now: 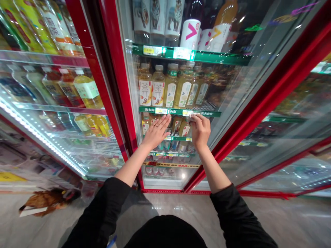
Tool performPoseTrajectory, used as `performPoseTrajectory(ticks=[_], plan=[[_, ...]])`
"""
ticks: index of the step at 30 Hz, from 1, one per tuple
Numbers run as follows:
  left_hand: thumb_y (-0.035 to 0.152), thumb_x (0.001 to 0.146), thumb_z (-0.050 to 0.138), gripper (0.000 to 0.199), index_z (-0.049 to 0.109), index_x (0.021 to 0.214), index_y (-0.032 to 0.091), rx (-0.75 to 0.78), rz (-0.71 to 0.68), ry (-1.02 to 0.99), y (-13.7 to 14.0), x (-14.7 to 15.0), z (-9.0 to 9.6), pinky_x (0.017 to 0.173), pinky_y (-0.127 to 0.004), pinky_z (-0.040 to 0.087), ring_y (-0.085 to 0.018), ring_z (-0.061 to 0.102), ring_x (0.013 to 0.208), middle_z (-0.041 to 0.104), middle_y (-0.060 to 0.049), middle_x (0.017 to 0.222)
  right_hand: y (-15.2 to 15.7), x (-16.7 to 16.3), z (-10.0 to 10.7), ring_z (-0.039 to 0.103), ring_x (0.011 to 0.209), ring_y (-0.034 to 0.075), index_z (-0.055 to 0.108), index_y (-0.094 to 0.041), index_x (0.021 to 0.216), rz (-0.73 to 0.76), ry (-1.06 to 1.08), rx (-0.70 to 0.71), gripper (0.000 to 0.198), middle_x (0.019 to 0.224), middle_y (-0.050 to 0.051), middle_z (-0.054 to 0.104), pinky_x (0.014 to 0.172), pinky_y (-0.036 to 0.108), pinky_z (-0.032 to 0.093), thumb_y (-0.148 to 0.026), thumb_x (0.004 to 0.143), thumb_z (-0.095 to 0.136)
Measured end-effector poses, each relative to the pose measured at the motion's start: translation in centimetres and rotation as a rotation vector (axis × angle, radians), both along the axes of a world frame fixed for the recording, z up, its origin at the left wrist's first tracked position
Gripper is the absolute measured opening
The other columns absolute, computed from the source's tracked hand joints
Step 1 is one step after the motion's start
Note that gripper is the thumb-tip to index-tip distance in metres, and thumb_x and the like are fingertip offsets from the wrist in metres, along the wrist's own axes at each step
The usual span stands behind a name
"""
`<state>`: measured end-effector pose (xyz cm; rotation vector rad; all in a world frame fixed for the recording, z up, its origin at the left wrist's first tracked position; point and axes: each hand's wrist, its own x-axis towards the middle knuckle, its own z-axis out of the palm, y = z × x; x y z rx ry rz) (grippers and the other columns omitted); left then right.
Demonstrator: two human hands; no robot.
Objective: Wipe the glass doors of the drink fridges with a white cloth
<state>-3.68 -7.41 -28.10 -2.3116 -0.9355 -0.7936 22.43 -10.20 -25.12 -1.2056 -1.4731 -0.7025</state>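
My left hand (157, 130) lies flat with its fingers stretched out, just below a price label (161, 111) on a green shelf strip (176, 112). It wears a ring and looks pressed to the glass front of a drinks fridge, though the contact is hard to make out. My right hand (201, 130) is closed in a pinch beside another price label (187, 113) on the same strip. Something small and whitish shows at its fingertips, too unclear to name. Behind the strip stand tea bottles (145, 86) with white caps; smaller bottles (185, 128) show between my hands.
Red door frames (113, 69) run along both sides of this fridge. Another fridge with bottles (86, 88) stands to the left. Above are large bottles (191, 34). A brown plush-looking item (45, 202) lies on the grey floor (152, 210) at the lower left.
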Motion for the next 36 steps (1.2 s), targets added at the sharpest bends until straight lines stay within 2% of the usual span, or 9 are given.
performPoseTrajectory(ticks=[4,10,15,18,23,27,31,33,36], plan=[[0.045,0.121,0.037,0.087,-0.022,0.180,0.020,0.031,0.040,0.018,-0.5,-2.8,-0.1,0.142,-0.042,0.030,-0.022,0.031,0.174,0.025,-0.008,0.189,-0.2,-1.8,-1.3,0.071,0.112,0.027,0.081,-0.026,0.120,0.013,-0.007,-0.035,0.030,0.122,0.012,0.081,0.100,0.043,0.064,-0.022,0.109,0.054],[0.040,0.120,0.039,0.087,-0.021,0.180,0.021,0.024,0.112,0.053,0.0,-6.2,1.2,0.142,-0.040,0.028,-0.021,0.030,0.174,0.028,-0.008,0.188,0.4,-4.3,0.8,0.071,0.110,0.027,0.081,-0.027,0.125,0.134,-0.148,-0.060,0.029,0.127,0.011,0.082,0.099,0.042,0.063,-0.023,0.112,0.055],[0.041,0.119,0.042,0.087,-0.016,0.182,0.022,0.028,0.069,0.106,0.6,-7.7,2.0,0.142,-0.041,0.030,-0.022,0.031,0.174,0.029,-0.007,0.188,0.8,-3.3,1.1,0.071,0.112,0.029,0.082,-0.028,0.124,0.100,-0.011,0.022,0.029,0.126,0.012,0.081,0.101,0.048,0.063,-0.024,0.110,0.056],[0.043,0.119,0.041,0.083,-0.007,0.184,0.021,0.040,0.054,0.132,0.9,-8.2,2.1,0.141,-0.041,0.031,-0.022,0.031,0.174,0.030,-0.007,0.187,0.7,-3.3,-0.4,0.072,0.110,0.030,0.081,-0.027,0.122,0.049,0.118,0.090,0.029,0.122,0.013,0.081,0.101,0.051,0.063,-0.025,0.108,0.056],[0.041,0.120,0.039,0.079,0.001,0.185,0.019,0.028,0.043,0.149,1.3,-8.3,1.9,0.140,-0.041,0.033,-0.022,0.032,0.173,0.033,-0.008,0.186,0.3,-5.9,-2.1,0.073,0.110,0.029,0.082,-0.030,0.119,0.095,0.110,0.028,0.029,0.121,0.011,0.082,0.098,0.047,0.063,-0.025,0.110,0.054],[0.041,0.121,0.037,0.078,-0.004,0.184,0.020,0.031,0.037,0.130,1.6,-8.1,1.6,0.141,-0.042,0.031,-0.023,0.032,0.174,0.030,-0.008,0.187,0.6,-6.8,-0.4,0.074,0.112,0.027,0.082,-0.029,0.121,0.127,0.017,-0.026,0.029,0.125,0.009,0.083,0.100,0.043,0.063,-0.020,0.109,0.057],[0.041,0.121,0.037,0.081,-0.011,0.183,0.019,0.068,0.019,0.125,1.6,-8.2,1.7,0.140,-0.043,0.034,-0.022,0.033,0.173,0.033,-0.009,0.186,1.1,-5.2,2.1,0.074,0.114,0.027,0.081,-0.028,0.122,0.094,-0.004,0.014,0.029,0.128,0.010,0.083,0.103,0.045,0.063,-0.022,0.110,0.056],[0.039,0.121,0.037,0.081,-0.013,0.182,0.019,0.076,0.008,0.130,1.4,-8.3,2.0,0.139,-0.042,0.036,-0.023,0.034,0.172,0.034,-0.009,0.185,1.0,-4.4,2.2,0.074,0.114,0.027,0.081,-0.028,0.121,0.067,0.054,0.066,0.028,0.127,0.011,0.083,0.104,0.047,0.063,-0.025,0.111,0.055],[0.037,0.122,0.034,0.080,-0.017,0.182,0.021,0.077,-0.003,0.121,0.8,-8.3,2.3,0.139,-0.042,0.036,-0.023,0.035,0.172,0.033,-0.008,0.186,0.5,-4.4,0.8,0.074,0.111,0.028,0.081,-0.028,0.119,0.028,0.108,0.077,0.029,0.122,0.011,0.083,0.102,0.047,0.063,-0.025,0.110,0.053]])
